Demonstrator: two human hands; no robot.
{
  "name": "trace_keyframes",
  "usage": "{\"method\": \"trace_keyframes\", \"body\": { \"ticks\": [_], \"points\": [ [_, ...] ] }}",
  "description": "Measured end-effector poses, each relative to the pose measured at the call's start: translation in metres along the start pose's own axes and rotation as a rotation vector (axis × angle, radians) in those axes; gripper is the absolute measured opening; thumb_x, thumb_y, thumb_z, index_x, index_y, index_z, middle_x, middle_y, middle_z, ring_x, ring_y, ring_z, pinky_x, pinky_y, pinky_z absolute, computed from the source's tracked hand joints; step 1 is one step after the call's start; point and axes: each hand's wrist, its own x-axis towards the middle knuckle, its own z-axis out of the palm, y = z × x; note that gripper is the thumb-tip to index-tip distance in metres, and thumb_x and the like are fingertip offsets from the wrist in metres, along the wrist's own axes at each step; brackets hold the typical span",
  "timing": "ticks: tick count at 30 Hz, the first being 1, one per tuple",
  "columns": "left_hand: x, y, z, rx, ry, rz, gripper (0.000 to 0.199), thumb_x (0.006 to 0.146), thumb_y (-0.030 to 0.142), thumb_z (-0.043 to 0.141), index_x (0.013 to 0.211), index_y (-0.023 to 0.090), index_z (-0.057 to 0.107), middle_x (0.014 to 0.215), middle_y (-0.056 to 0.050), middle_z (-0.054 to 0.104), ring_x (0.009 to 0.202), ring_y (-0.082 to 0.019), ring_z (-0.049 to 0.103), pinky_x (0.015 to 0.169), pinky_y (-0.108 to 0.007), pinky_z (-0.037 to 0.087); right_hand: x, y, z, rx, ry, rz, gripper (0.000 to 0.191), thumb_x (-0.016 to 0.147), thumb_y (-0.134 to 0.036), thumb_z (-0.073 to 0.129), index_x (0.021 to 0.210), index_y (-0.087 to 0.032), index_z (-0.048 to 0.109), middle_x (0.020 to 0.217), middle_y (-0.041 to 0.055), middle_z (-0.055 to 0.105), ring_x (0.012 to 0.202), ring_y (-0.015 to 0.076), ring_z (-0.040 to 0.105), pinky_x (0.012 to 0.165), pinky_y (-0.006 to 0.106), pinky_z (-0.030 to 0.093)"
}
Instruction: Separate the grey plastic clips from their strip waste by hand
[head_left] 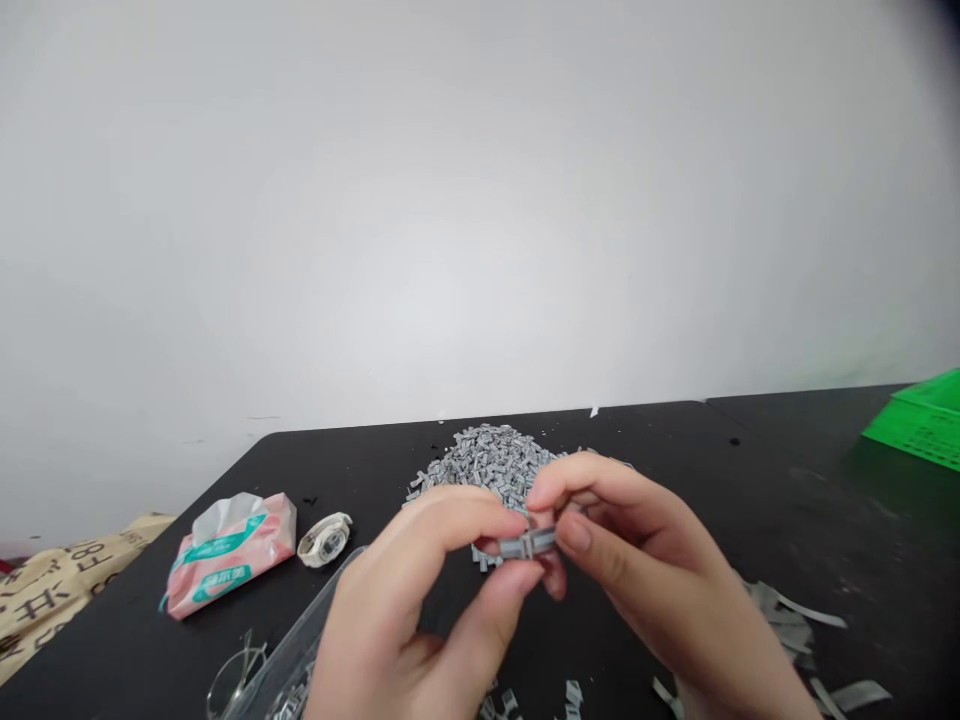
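Observation:
A small grey plastic piece, slim with a raised band across its middle, is held over the table between my hands. My left hand pinches its left end between thumb and fingers. At the other end, the thumb and index finger of my right hand close on it. Fingertips cover both ends, so its full shape is hidden. Behind the hands lies a heap of small grey plastic pieces. More loose grey pieces are scattered on the table below my hands.
On the black table are a pink tissue pack, a pale wristwatch and glasses. A clear tray of grey pieces sits left. Grey strips lie right; a green basket stands far right.

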Motion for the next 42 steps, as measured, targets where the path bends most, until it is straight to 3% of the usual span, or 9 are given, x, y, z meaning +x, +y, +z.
{"method": "trace_keyframes", "body": {
  "ticks": [6, 12, 15, 18, 22, 27, 30, 37, 42],
  "points": [
    [0.001, 0.0, 0.01, -0.295, 0.024, -0.231, 0.017, 0.081, 0.013, 0.074, 0.088, 0.028, 0.074, 0.089, 0.004, 0.075, 0.08, -0.011, 0.071, 0.071, -0.015, 0.057, 0.005, 0.009, -0.009, 0.068, 0.011, 0.048, 0.004, 0.086, -0.022, 0.077, 0.088, -0.025, 0.076, 0.076, -0.002, 0.067, 0.065, 0.0058, 0.061, 0.063, 0.014, 0.051],
    [0.005, -0.008, 0.01, -0.702, 0.015, -0.485, 0.008, 0.081, 0.019, 0.079, 0.086, 0.025, 0.078, 0.082, 0.0, 0.074, 0.074, -0.011, 0.071, 0.067, -0.014, 0.057, 0.004, 0.012, -0.012, 0.176, -0.167, -0.101, 0.022, 0.083, -0.023, 0.08, 0.104, -0.029, 0.079, 0.089, 0.0017, 0.074, 0.075, 0.0119, 0.069, 0.07, 0.021, 0.057],
    [0.007, -0.011, 0.01, -0.913, -0.077, -0.546, 0.009, 0.079, 0.022, 0.082, 0.087, 0.024, 0.078, 0.078, 0.0, 0.073, 0.07, -0.011, 0.071, 0.065, -0.015, 0.058, 0.003, 0.01, -0.011, 0.102, -0.142, -0.158, 0.018, 0.089, -0.017, 0.073, 0.1, -0.028, 0.081, 0.089, 0.003, 0.075, 0.077, 0.0121, 0.07, 0.073, 0.022, 0.057],
    [0.007, -0.011, 0.013, -1.085, -0.143, -0.589, 0.009, 0.08, 0.022, 0.082, 0.087, 0.022, 0.078, 0.076, -0.001, 0.073, 0.07, -0.012, 0.073, 0.066, -0.017, 0.059, 0.004, 0.009, -0.01, 0.131, -0.163, -0.185, 0.014, 0.092, -0.023, 0.07, 0.098, -0.025, 0.082, 0.083, 0.0042, 0.074, 0.072, 0.0126, 0.07, 0.07, 0.024, 0.058],
    [0.008, -0.013, 0.016, -1.151, -0.184, -0.601, 0.009, 0.08, 0.022, 0.082, 0.088, 0.02, 0.077, 0.077, -0.002, 0.073, 0.069, -0.014, 0.073, 0.066, -0.021, 0.06, 0.006, 0.01, -0.012, 0.222, -0.198, -0.049, 0.009, 0.089, -0.025, 0.074, 0.092, -0.022, 0.082, 0.076, 0.0036, 0.075, 0.064, 0.0109, 0.071, 0.063, 0.021, 0.059],
    [0.008, -0.014, 0.016, -0.994, -0.16, -0.553, 0.006, 0.081, 0.021, 0.081, 0.085, 0.021, 0.077, 0.076, -0.002, 0.075, 0.069, -0.015, 0.073, 0.067, -0.024, 0.061, 0.005, 0.008, -0.016, 0.236, -0.101, 0.201, 0.003, 0.082, -0.019, 0.081, 0.083, -0.019, 0.078, 0.064, 0.0018, 0.074, 0.053, 0.0085, 0.067, 0.052, 0.016, 0.055],
    [0.009, -0.013, 0.015, -0.811, -0.137, -0.481, 0.006, 0.082, 0.019, 0.079, 0.085, 0.024, 0.077, 0.079, -0.001, 0.076, 0.071, -0.015, 0.073, 0.066, -0.023, 0.061, 0.005, 0.003, -0.015, 0.187, -0.038, 0.239, 0.007, 0.078, -0.019, 0.083, 0.079, -0.018, 0.077, 0.06, 0.0016, 0.072, 0.051, 0.0091, 0.065, 0.05, 0.016, 0.055],
    [0.008, -0.013, 0.01, -0.256, -0.102, -0.23, 0.011, 0.086, 0.017, 0.071, 0.092, 0.026, 0.074, 0.087, 0.0, 0.076, 0.077, -0.015, 0.072, 0.068, -0.021, 0.059, 0.006, -0.003, -0.009, 0.007, 0.059, 0.072, 0.009, 0.075, -0.015, 0.084, 0.077, -0.021, 0.078, 0.064, 0.0003, 0.073, 0.055, 0.0123, 0.07, 0.053, 0.019, 0.059],
    [0.007, -0.017, 0.016, 0.105, -0.118, 0.015, 0.015, 0.089, 0.01, 0.063, 0.095, 0.023, 0.066, 0.088, 0.001, 0.074, 0.078, -0.013, 0.07, 0.071, -0.019, 0.056, 0.005, -0.002, -0.004, -0.356, 0.177, -0.045, 0.009, 0.085, -0.018, 0.074, 0.083, -0.026, 0.079, 0.067, -0.0013, 0.075, 0.059, 0.0119, 0.071, 0.058, 0.018, 0.059]
  ]
}}
